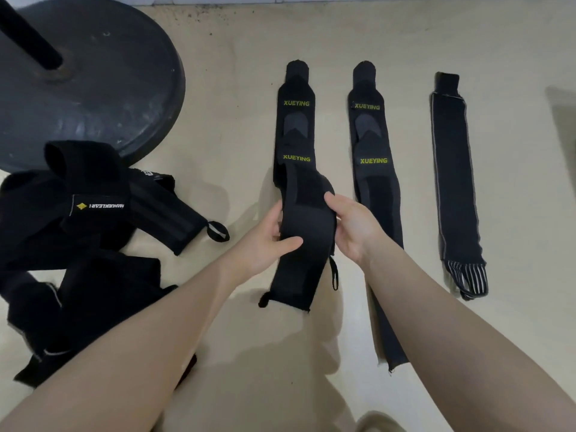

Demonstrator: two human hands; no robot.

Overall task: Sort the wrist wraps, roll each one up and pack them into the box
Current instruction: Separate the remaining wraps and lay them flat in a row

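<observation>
Gripping a black wrap [307, 232] at the centre of the frame, a person lifts its near end off the floor [237, 73]. The left hand [268, 241] holds the wrap's left edge, thumb laid across the front; the right hand [352, 229] clasps the right edge, fingers behind the fabric. The wrap's far end, lettered "XUEYING" in yellow, lies flat toward the top. Just right of it a second XUEYING wrap [372, 169] lies straight, and further right a plain strap [453, 182] with a striped loop at its near end. A pile [78, 232] of tangled black wraps sits at left, below a dark weight plate [90, 79] in the upper left.
</observation>
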